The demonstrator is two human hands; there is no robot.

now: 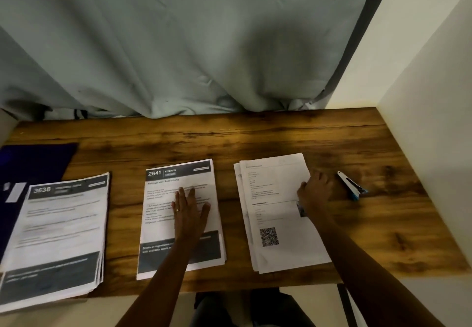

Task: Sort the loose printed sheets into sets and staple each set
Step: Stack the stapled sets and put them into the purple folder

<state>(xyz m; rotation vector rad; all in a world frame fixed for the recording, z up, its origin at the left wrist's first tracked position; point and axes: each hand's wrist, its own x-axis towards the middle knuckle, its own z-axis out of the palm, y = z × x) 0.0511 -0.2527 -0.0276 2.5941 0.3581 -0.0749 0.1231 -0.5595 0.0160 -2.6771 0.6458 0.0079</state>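
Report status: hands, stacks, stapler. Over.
Left hand flat on middle stack. Right hand at edge of right stack, grip unclear. Stapler untouched on table. Nothing blocking.

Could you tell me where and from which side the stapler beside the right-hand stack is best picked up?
Take the stapler across its two long sides near the middle, coming down from above. It lies flat and slanted on the bare table, apart from the right-hand stack, so both sides look free. The right hand, at that stack's edge, is probably nearest.
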